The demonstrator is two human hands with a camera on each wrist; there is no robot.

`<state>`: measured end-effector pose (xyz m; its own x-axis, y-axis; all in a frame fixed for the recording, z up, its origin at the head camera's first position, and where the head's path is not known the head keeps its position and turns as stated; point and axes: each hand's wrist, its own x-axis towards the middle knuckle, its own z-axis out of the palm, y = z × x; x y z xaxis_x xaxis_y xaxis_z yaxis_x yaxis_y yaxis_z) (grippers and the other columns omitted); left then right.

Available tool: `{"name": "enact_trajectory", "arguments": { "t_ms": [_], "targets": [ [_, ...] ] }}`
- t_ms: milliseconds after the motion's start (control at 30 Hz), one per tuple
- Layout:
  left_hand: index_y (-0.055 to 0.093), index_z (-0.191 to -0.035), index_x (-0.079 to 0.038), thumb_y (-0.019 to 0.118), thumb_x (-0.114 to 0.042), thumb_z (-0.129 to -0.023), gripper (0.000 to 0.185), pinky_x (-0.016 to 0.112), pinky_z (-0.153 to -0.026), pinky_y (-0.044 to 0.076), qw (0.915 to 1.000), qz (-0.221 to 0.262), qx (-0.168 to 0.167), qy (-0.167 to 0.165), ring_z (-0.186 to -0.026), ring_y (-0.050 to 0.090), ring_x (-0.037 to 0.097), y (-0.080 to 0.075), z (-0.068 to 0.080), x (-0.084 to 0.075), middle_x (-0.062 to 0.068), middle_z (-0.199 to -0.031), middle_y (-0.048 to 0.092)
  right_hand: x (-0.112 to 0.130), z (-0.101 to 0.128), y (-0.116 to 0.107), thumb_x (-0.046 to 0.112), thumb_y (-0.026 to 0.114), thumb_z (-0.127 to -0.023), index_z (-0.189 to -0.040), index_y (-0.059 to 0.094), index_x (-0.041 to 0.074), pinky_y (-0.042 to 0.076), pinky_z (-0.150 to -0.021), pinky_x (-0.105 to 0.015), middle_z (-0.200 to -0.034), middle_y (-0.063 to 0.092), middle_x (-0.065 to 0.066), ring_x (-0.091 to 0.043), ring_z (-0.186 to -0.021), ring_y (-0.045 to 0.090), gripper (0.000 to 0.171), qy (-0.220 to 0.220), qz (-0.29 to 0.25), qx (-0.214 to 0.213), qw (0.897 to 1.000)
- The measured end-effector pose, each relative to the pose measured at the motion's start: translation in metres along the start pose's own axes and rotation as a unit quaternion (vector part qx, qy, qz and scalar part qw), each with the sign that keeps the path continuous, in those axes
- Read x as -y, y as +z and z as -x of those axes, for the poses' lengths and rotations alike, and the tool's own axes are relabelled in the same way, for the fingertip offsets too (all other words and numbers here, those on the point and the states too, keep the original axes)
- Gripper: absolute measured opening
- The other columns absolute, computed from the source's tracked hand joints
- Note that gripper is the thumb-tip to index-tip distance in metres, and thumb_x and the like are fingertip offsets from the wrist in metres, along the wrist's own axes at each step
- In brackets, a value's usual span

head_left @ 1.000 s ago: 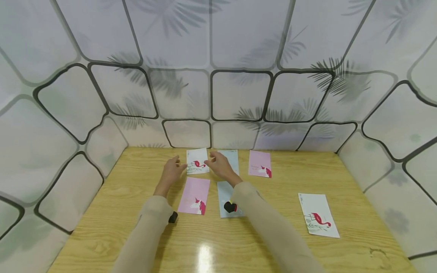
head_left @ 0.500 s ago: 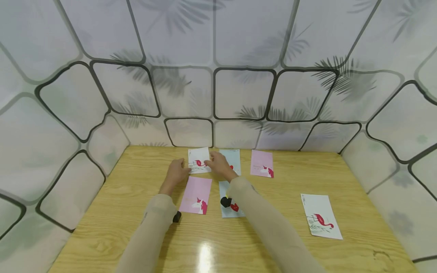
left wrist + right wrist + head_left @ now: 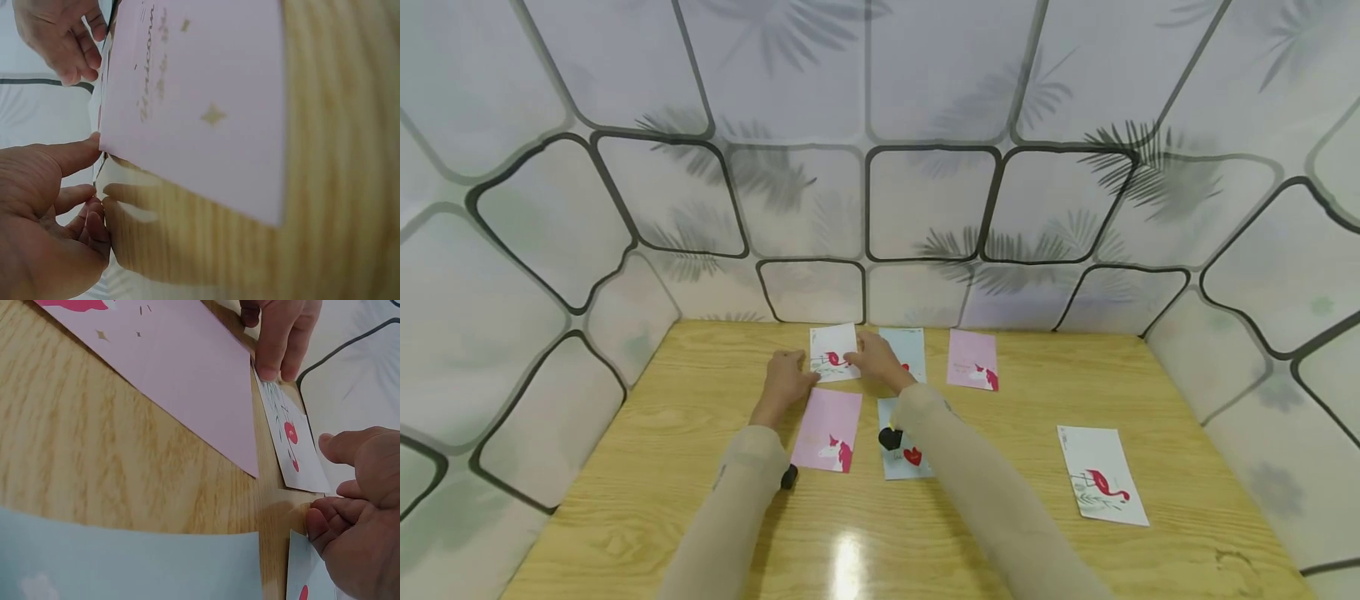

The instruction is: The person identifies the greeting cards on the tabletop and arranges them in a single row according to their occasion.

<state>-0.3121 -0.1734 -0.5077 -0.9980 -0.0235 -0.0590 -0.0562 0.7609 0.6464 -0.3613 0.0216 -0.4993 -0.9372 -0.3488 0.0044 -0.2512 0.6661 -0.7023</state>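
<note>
A white card with a red flamingo (image 3: 832, 341) lies at the back of the table. My left hand (image 3: 784, 384) is at its left side, thumb and fingertips touching the lower left corner; the right wrist view shows these fingers resting on the flamingo card (image 3: 294, 437). Beside the card's right edge is my right hand (image 3: 877, 360), its thumb extended toward the card and the other fingers bent; contact there is unclear. Just in front lies a pink unicorn card (image 3: 827, 421), large in the left wrist view. Part of the back light-blue card (image 3: 907, 342) is hidden behind my right hand.
A second light-blue card with a red heart (image 3: 912, 457) lies partly under my right forearm. Farther right are another pink unicorn card (image 3: 972, 354) and another flamingo card (image 3: 1101, 471). A patterned fabric wall (image 3: 940, 208) encloses the wooden table (image 3: 992, 450) at back and sides.
My left hand has come in to the right, its thumb now at the flamingo card's lower left corner. My right hand has shifted slightly left along the card's right edge.
</note>
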Motion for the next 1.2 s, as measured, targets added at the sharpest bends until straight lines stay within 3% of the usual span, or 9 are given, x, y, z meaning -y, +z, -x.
{"name": "enact_trajectory", "arguments": {
  "t_ms": [367,533,700,833,1033,1133,1200],
  "targets": [
    [0.046,-0.145,0.015,0.072,-0.014,-0.095,0.063,0.058,-0.119,0.028,0.9999,-0.007,0.001,0.013,-0.138,0.036,0.055,-0.001,0.000,0.000,0.040,-0.147,0.037,0.003,-0.008,0.001,0.012,0.067,-0.099,-0.118,0.058,-0.007,0.052,-0.084,-0.042,-0.106,0.062,-0.019,-0.031,-0.095,0.058,0.028,0.000,0.010,0.003,1.000],
    [0.045,-0.146,0.013,0.071,-0.015,-0.097,0.062,0.058,-0.120,0.026,0.9999,-0.007,0.009,0.008,-0.139,0.034,0.054,-0.001,-0.001,-0.001,0.039,-0.148,0.035,0.000,-0.011,0.004,0.003,0.061,-0.097,-0.134,0.060,-0.002,0.049,-0.104,-0.047,-0.131,0.064,-0.020,-0.035,-0.122,0.059,0.037,-0.009,-0.044,-0.012,0.999],
    [0.046,-0.148,0.010,0.072,-0.014,-0.097,0.062,0.058,-0.120,0.026,0.9998,0.004,0.017,-0.007,-0.141,0.032,0.054,-0.002,0.000,-0.001,0.037,-0.150,0.034,0.000,-0.010,0.004,0.001,0.058,-0.098,-0.144,0.056,0.000,0.045,-0.110,-0.048,-0.143,0.058,-0.020,-0.036,-0.133,0.053,0.047,0.020,-0.104,-0.005,0.994],
    [0.048,-0.147,0.009,0.072,-0.013,-0.096,0.061,0.058,-0.119,0.027,0.9998,0.008,0.017,-0.003,-0.138,0.034,0.054,-0.002,0.000,0.000,0.038,-0.147,0.036,0.002,-0.008,0.003,0.003,0.055,-0.101,-0.151,0.049,0.000,0.041,-0.114,-0.049,-0.150,0.052,-0.022,-0.038,-0.140,0.046,0.050,0.054,-0.156,0.007,0.986],
    [0.047,-0.148,0.009,0.072,-0.013,-0.096,0.061,0.057,-0.118,0.029,0.9997,-0.001,0.022,0.001,-0.137,0.036,0.053,-0.002,-0.001,0.001,0.038,-0.145,0.037,0.002,-0.009,-0.002,0.004,0.055,-0.102,-0.151,0.048,-0.002,0.038,-0.116,-0.049,-0.154,0.047,-0.022,-0.037,-0.145,0.040,0.049,0.109,-0.264,0.010,0.958],
    [0.046,-0.148,0.008,0.072,-0.014,-0.097,0.062,0.057,-0.119,0.028,0.9996,-0.001,0.027,-0.001,-0.138,0.035,0.052,-0.001,-0.003,0.001,0.037,-0.147,0.036,0.002,-0.010,-0.003,0.003,0.056,-0.102,-0.152,0.046,-0.004,0.038,-0.116,-0.046,-0.156,0.044,-0.022,-0.034,-0.145,0.041,0.051,0.117,-0.302,0.004,0.946],
    [0.046,-0.148,0.009,0.072,-0.014,-0.097,0.062,0.057,-0.119,0.027,0.9996,-0.001,0.028,-0.002,-0.138,0.034,0.052,-0.002,-0.003,0.001,0.037,-0.147,0.036,0.003,-0.010,-0.003,0.005,0.056,-0.103,-0.153,0.045,-0.003,0.040,-0.115,-0.044,-0.156,0.045,-0.022,-0.032,-0.141,0.047,0.052,0.117,-0.311,0.000,0.943]
  ]
}}
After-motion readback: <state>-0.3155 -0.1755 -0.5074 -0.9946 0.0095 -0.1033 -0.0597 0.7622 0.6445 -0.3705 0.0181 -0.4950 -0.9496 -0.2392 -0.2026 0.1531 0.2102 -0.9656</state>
